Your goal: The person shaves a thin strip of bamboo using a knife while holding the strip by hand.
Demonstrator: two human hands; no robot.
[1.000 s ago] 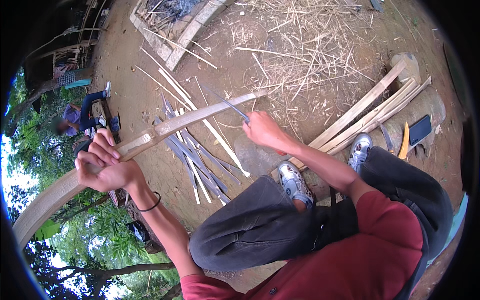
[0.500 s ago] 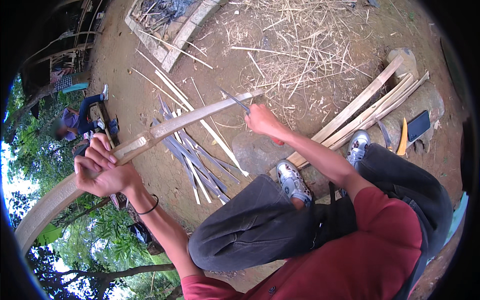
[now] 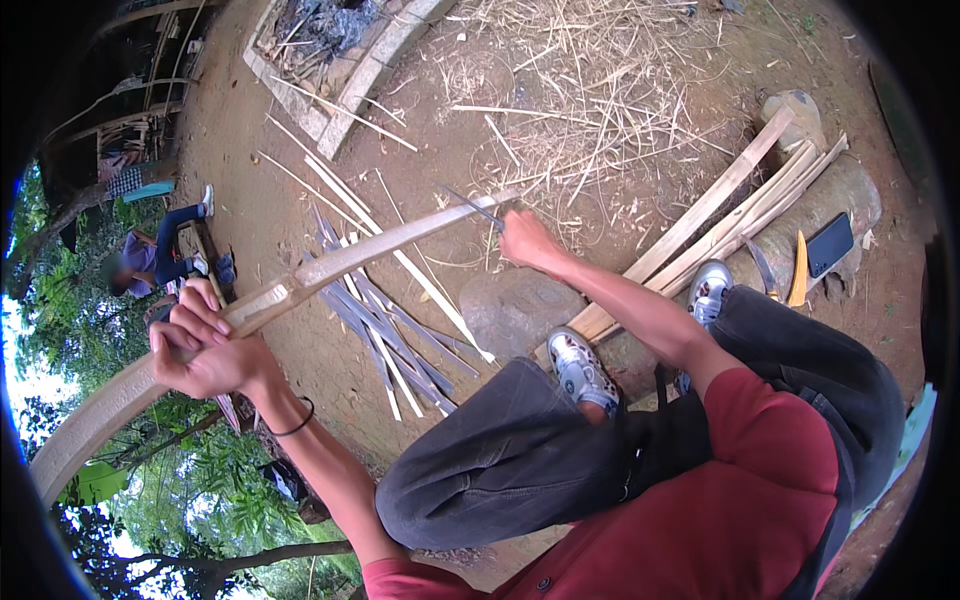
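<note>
A long, pale split bamboo strip (image 3: 380, 243) runs slantwise from the lower left to the middle of the view. My left hand (image 3: 210, 350) is closed around it, left of a raised node. Near the strip's far end, my right hand (image 3: 530, 240) grips a knife, its handle mostly hidden in my fist. The thin dark knife blade (image 3: 466, 201) crosses the strip close to its tip and seems to touch it. On the ground below the strip lies a loose pile of grey and pale slats (image 3: 385, 325).
Several split bamboo lengths (image 3: 730, 210) lean across a log (image 3: 845, 195) at right. A phone (image 3: 830, 245), a curved yellow piece (image 3: 799, 270) and another blade (image 3: 762, 265) rest there. Shavings (image 3: 610, 100) litter the ground near an ash-filled fire pit (image 3: 335, 125). A person (image 3: 145, 258) sits far left.
The knife blade lies at a slightly flatter angle across the strip's end, and the strip's tip sits a little lower. Both hands keep their holds. The whole view has shifted slightly.
</note>
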